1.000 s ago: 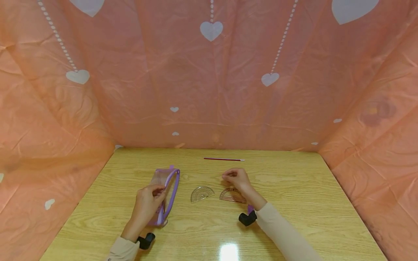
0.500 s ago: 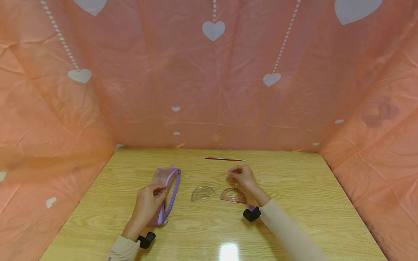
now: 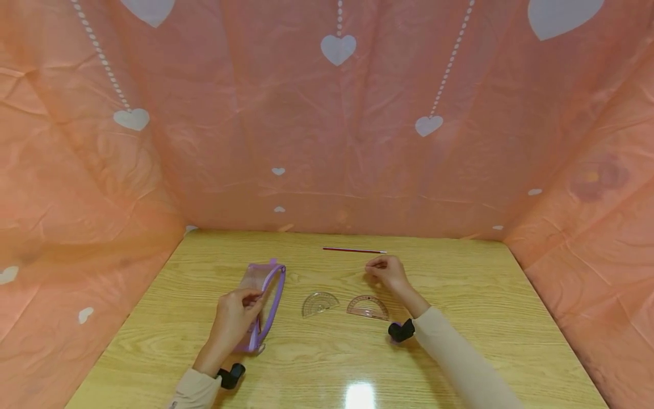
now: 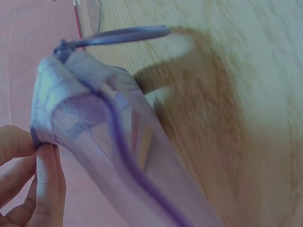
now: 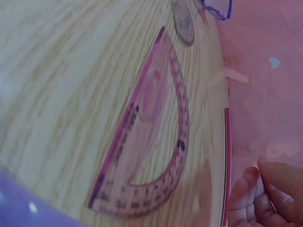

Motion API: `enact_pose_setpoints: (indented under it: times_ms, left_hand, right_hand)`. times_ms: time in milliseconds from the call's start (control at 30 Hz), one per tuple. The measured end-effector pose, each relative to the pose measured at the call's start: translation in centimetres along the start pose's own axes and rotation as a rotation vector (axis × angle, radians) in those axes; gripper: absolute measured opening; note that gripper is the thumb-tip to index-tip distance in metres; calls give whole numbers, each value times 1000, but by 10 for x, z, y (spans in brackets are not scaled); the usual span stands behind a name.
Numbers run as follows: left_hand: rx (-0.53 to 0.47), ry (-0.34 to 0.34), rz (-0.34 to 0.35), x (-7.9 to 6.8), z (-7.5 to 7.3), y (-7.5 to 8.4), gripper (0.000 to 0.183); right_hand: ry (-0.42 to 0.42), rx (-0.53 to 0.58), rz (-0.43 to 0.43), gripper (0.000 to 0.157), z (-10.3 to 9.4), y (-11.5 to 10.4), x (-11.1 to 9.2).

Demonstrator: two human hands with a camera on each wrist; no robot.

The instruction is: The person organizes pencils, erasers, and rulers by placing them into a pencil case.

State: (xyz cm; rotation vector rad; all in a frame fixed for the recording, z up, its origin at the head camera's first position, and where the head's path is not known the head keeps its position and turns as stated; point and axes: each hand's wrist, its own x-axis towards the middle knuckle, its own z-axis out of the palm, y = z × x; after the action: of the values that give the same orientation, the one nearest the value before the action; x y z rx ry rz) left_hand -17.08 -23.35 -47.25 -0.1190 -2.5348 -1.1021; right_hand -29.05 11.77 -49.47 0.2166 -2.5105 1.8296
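My left hand point(image 3: 232, 315) pinches the rim of a see-through purple pencil case point(image 3: 273, 304) lying on the left of the table. In the left wrist view, fingers and thumb point(image 4: 35, 184) grip the edge of the case point(image 4: 90, 109), whose mouth is spread. A reddish and a tan strip show through its side. My right hand point(image 3: 389, 272), fingers loosely bent, holds nothing; it hovers just in front of a dark red pencil point(image 3: 352, 250). Nearer me lie a pinkish protractor point(image 3: 368, 307) and, to its left, a clear protractor point(image 3: 319, 304).
A purple thing point(image 3: 394, 336) lies mostly hidden under the black right wrist camera point(image 3: 402, 329). The wooden table point(image 3: 317, 363) meets a pink heart-patterned sheet point(image 3: 337, 142) at the back and sides.
My right hand has moved right and away from me, from above the pinkish protractor to near the pencil's right end. My left hand has kept its grip on the pencil case.
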Motion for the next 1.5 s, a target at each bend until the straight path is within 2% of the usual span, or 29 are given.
enact_pose_setpoints:
  times_ms: [267, 633, 1333, 1500]
  left_hand:
    - [2, -3, -4, 0, 0, -1, 11]
    - [-2, 9, 20, -1, 1, -2, 11]
    - [-17, 28, 41, -1, 2, -4, 11]
    - [-21, 44, 59, -1, 1, -4, 12]
  right_hand:
    - [0, -21, 7, 9, -7, 7, 8]
    - [28, -98, -61, 7, -15, 9, 13]
    - [60, -144, -77, 13, -24, 17, 25]
    - [60, -144, -106, 13, -27, 22, 29]
